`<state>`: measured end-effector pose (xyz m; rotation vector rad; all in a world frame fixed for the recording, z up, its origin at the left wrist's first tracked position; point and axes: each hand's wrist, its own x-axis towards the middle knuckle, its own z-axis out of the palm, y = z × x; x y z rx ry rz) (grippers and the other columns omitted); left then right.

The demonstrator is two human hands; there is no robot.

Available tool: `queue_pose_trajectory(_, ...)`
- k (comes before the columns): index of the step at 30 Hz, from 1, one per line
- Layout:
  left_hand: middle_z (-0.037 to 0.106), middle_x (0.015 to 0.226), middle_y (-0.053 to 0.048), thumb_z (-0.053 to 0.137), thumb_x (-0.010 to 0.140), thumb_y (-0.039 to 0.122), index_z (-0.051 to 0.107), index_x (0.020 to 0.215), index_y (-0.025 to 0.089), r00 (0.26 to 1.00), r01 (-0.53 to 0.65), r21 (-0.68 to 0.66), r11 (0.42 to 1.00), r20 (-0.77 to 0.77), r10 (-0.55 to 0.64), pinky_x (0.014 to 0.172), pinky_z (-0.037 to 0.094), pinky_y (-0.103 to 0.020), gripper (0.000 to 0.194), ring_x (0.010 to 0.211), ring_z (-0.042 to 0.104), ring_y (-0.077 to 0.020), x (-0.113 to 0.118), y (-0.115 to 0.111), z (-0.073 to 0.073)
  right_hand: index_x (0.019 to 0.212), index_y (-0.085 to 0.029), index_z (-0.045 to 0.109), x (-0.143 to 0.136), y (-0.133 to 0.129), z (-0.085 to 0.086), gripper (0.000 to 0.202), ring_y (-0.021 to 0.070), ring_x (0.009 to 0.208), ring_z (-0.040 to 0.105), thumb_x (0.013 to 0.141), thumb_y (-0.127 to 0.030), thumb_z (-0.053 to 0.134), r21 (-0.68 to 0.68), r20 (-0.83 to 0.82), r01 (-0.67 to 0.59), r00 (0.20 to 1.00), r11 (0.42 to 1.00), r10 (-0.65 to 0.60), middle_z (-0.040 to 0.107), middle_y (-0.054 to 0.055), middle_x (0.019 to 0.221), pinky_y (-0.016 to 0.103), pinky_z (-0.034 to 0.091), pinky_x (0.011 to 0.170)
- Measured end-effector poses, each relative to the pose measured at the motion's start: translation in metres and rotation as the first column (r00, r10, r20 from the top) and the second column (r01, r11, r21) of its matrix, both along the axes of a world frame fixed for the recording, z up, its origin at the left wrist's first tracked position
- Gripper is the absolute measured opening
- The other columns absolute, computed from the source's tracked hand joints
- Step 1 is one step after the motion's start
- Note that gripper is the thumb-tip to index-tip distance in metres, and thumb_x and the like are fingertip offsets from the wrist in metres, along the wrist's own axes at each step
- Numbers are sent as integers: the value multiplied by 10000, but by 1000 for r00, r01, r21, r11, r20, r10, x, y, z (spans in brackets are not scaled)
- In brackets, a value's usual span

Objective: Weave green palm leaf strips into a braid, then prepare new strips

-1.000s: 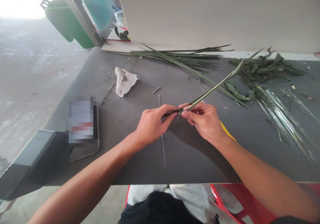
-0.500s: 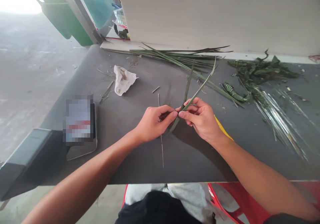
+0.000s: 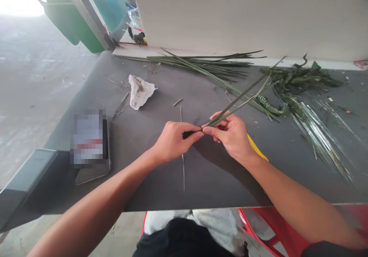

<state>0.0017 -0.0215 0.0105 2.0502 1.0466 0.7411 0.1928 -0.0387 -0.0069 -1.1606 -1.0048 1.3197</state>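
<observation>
Between my hands are long, narrow green leaf strips (image 3: 234,103), their tips reaching up and right over the table. My right hand (image 3: 230,132) pinches them near their lower end between thumb and fingers. Right beside it, my left hand (image 3: 178,140) is closed, thumb against forefinger, on the near end of the same strips. The fingers hide how the strips are joined or folded there. A thin wire (image 3: 183,172) runs up and down beneath my left hand. Something yellow (image 3: 257,148) lies partly hidden behind my right wrist.
Several long green leaves (image 3: 201,67) lie along the wall. Braided dark leaf pieces (image 3: 301,79) and a bundle of shiny wires (image 3: 324,138) are at the right. Crumpled white paper (image 3: 140,92), a short metal piece (image 3: 177,102) and a blurred phone-like device (image 3: 90,138) lie leftward.
The strips have swung from spread apart and steeply upright to closer together, leaning right. Both hands stay nearly in place, their fingertips still meeting.
</observation>
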Motion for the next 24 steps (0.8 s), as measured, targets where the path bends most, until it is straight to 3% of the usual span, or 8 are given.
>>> queue_pose_trajectory(6, 717, 653, 24, 653, 909, 325, 797, 864, 171, 999, 18, -150, 989, -41, -24, 565, 379, -214, 215, 592, 573, -94, -3, 3, 4, 829, -201, 735, 0, 0, -3, 355, 65, 406, 505, 568, -283, 961, 53, 48, 2, 999, 999, -5, 638, -63, 536, 191, 413, 388)
queue_pose_trajectory(12, 694, 623, 34, 661, 889, 278, 783, 811, 168, 997, 13, -136, 991, -79, -24, 581, 368, -224, 181, 566, 555, -85, -4, 5, 7, 737, -205, 771, -1, -1, -5, 238, 75, 421, 498, 617, -322, 940, 16, 74, -27, 997, 1000, 26, 593, -47, 499, 198, 390, 381)
queue_pose_trajectory(20, 686, 635, 27, 655, 877, 254, 769, 788, 171, 991, -6, -114, 994, -130, -9, 597, 387, -226, 166, 572, 544, -92, -9, 8, 11, 744, -196, 756, 4, 1, -10, 280, 78, 456, 503, 769, -464, 835, -33, 59, -76, 995, 997, 77, 586, -29, 522, 208, 392, 424)
queue_pose_trajectory(24, 670, 645, 24, 647, 889, 295, 743, 793, 156, 989, 99, -155, 983, -94, -114, 594, 405, -212, 194, 584, 542, -90, -12, 10, 13, 669, -193, 674, 2, -3, -6, 328, 78, 449, 511, 827, -456, 789, -1, 76, -121, 990, 993, 121, 577, -37, 519, 213, 403, 440)
